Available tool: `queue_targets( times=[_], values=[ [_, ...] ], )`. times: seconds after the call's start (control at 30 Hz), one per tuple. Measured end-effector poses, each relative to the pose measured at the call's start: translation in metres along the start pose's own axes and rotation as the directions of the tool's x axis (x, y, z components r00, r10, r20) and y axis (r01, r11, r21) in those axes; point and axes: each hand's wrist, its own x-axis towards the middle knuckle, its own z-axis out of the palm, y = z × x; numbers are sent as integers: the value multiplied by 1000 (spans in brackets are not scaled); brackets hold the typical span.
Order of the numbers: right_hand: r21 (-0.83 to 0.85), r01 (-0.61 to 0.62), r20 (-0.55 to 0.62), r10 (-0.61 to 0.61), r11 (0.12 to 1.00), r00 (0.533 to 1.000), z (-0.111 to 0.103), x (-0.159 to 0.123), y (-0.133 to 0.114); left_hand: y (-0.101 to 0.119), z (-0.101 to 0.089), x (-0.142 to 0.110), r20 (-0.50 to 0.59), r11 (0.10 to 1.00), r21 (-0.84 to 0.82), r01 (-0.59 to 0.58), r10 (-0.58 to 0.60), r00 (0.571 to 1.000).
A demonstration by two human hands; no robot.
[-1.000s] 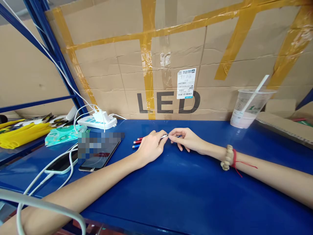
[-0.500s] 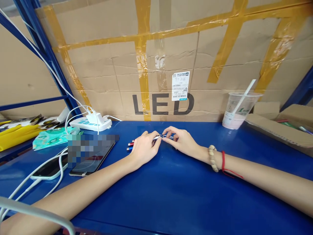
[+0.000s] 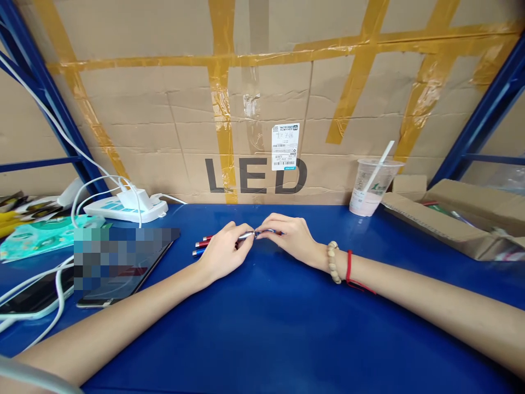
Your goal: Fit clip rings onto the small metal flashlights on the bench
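My left hand (image 3: 225, 249) is closed on a slim silver pen-shaped tube (image 3: 246, 236), whose tip points right between thumb and fingers. Right at that tip, my right hand (image 3: 293, 235) is pinched on a small, shiny metal piece (image 3: 257, 234); the fingers cover most of it, and I cannot tell whether it is joined to the tube. A beaded bracelet and a red cord circle the right wrist. From under the left hand stick out the ends of a blue tube (image 3: 198, 253) and a red tube (image 3: 202, 244), with another red end behind.
Two phones lie at left, a large dark one (image 3: 135, 279) and a smaller one (image 3: 36, 295), among white cables. Behind them are a white power strip (image 3: 123, 209) and a green packet (image 3: 45, 235). A plastic cup (image 3: 373, 186) and an open carton (image 3: 451, 235) stand right. A taped LED box (image 3: 184, 131) forms the back.
The view has swung to the right, so everything sits further left in the picture. Both hands remain close together, with the silver tube still in the left one.
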Motion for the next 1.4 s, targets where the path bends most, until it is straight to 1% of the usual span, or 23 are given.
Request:
queue_targets(
  times=[0.1,0.17,0.27,0.37,0.47,0.53,0.63,0.73,0.8,0.83,0.93,1.03,1.17,1.4],
  values=[
    [-14,33,-20,-33,999,999,-1,-1,4,-3,0,0,27,992,-82,-101,103,994],
    [-2,40,-32,-40,999,999,-2,-1,6,-5,0,1,47,984,-121,-130,136,990],
    [75,35,-10,-35,997,999,-3,-1,7,-8,0,2,102,978,-154,-142,159,982],
    [156,-17,20,14,988,1000,-3,0,6,-8,-1,2,137,974,-190,-123,150,979],
    [208,-104,65,92,973,994,-4,0,2,-8,-2,0,131,965,-246,-88,123,984],
    [245,-166,108,143,955,984,-4,0,0,-8,-2,-1,115,959,-266,-101,136,984],
    [302,-280,192,230,911,954,-3,-1,-2,-10,-1,-3,75,952,-237,-192,215,974],
    [316,-436,316,341,843,886,-1,-2,-2,-12,0,-3,47,944,-164,-285,296,954],
    [339,-507,388,373,793,843,1,-2,-1,-12,0,-2,51,939,-120,-322,330,943],
    [360,-524,414,372,772,831,1,-2,-1,-12,0,-2,55,938,-105,-329,336,940],
    [428,-545,454,350,721,819,3,-1,0,-11,-1,-2,67,944,-104,-313,320,945],
    [464,-556,465,344,690,816,3,0,0,-11,0,-1,80,955,-146,-257,270,959],
    [476,-564,462,353,675,813,5,1,2,-10,1,-1,75,970,-169,-176,190,979],
    [487,-621,494,393,614,776,4,5,2,-7,1,-2,61,978,-176,-113,125,990]
  ],
)
